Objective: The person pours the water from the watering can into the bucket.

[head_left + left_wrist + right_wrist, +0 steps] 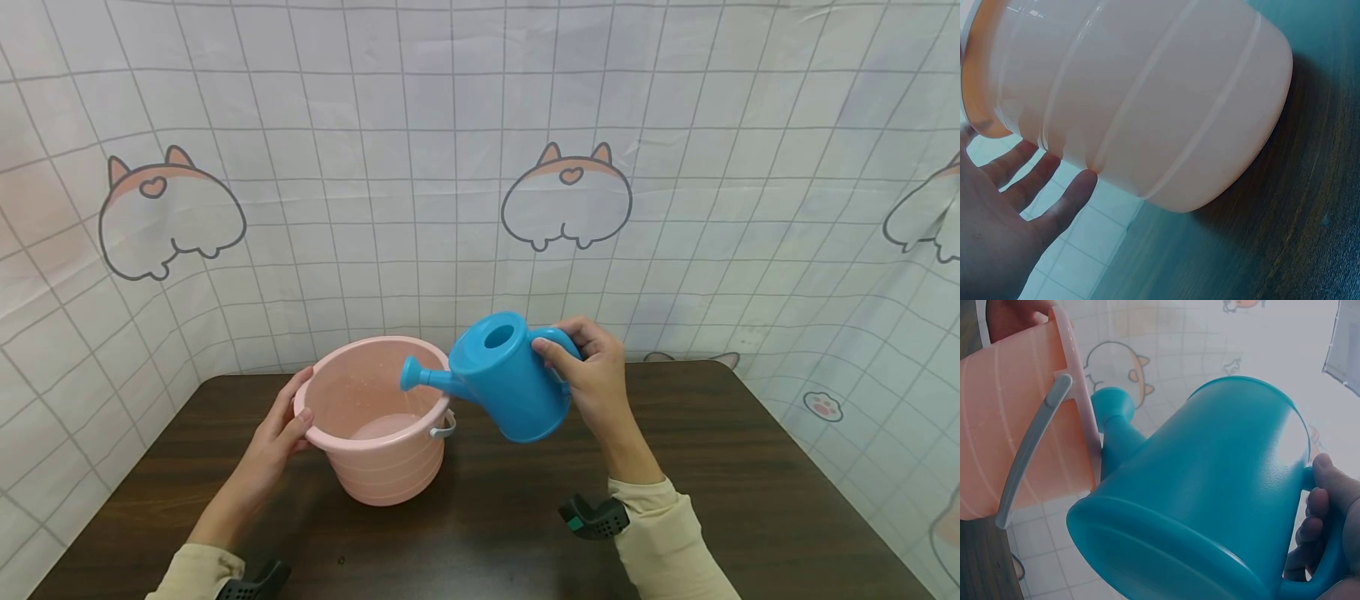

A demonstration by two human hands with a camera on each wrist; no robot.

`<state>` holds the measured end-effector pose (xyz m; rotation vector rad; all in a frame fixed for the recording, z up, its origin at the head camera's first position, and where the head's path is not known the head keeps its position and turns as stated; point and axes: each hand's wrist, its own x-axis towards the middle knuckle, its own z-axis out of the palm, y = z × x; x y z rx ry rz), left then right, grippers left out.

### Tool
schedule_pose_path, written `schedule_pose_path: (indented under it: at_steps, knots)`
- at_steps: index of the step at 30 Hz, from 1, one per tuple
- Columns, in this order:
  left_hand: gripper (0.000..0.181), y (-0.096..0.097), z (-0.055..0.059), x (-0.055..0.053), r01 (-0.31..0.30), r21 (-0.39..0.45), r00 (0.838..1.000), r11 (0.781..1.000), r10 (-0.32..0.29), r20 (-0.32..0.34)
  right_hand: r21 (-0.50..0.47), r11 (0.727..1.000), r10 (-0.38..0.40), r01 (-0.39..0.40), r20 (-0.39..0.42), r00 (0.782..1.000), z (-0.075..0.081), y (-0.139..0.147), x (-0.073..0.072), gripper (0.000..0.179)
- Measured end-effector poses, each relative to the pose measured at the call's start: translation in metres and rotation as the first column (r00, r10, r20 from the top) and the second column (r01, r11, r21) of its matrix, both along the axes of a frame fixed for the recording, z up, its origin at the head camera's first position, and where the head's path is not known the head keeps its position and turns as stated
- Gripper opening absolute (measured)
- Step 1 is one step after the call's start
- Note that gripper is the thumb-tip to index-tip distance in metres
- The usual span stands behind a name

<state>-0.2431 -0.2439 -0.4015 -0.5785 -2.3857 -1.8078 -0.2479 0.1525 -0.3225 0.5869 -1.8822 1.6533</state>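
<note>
A pink bucket (382,467) stands on the dark wooden table, its mouth facing up. My left hand (279,425) holds its left rim, thumb at the lip; in the left wrist view the fingers (1075,194) of that hand lie against the ribbed outer wall. My right hand (592,371) grips the handle of a blue watering can (517,392), raised above the table and tilted left. The can's sprinkler head (411,374) is inside the bucket's right rim, and thin streaks of water fall from it into the bucket.
The bucket's grey-white handle (1035,450) hangs down on its right side. Behind and beside the brown table (750,500) hangs a white grid-patterned curtain (450,208) with cartoon corgi prints. Black wrist devices (596,517) sit at both cuffs.
</note>
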Motion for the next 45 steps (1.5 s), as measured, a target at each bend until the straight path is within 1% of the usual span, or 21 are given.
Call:
schedule_pose_path:
  at_steps: [4,11,18,27,37,45]
  knots:
    - [0.052,0.0000,0.0000,0.0000,0.000,-0.002,1.000,1.000,0.000,0.001,0.014,1.000,0.005,-0.005,-0.004,1.000,-0.0001,0.0005,-0.0001,0.016]
    - [0.052,0.0003,0.0005,0.0009,0.006,0.005,1.000,1.000,-0.006,0.011,0.010,1.000,0.006,-0.006,0.002,1.000,-0.0011,0.0005,-0.0009,0.016]
    - [0.052,0.0003,0.0007,0.0003,0.004,0.008,1.000,1.000,-0.004,0.007,0.018,1.000,0.004,-0.004,0.008,1.000,-0.0008,0.0004,-0.0014,0.019]
    - [0.052,0.0000,0.0008,-0.0003,-0.004,-0.006,1.000,1.000,0.004,0.003,0.018,1.000,0.005,-0.005,0.008,1.000,-0.0003,0.0004,-0.0011,0.017]
    - [0.052,0.0000,0.0001,-0.0002,0.005,0.007,1.000,1.000,-0.005,0.014,0.023,1.000,0.007,-0.007,0.012,1.000,0.0001,0.0008,0.0003,0.017]
    - [0.052,0.0003,0.0006,0.0006,-0.001,0.003,1.000,1.000,0.001,0.019,0.021,1.000,0.014,-0.014,0.007,1.000,0.0003,0.0004,0.0007,0.017]
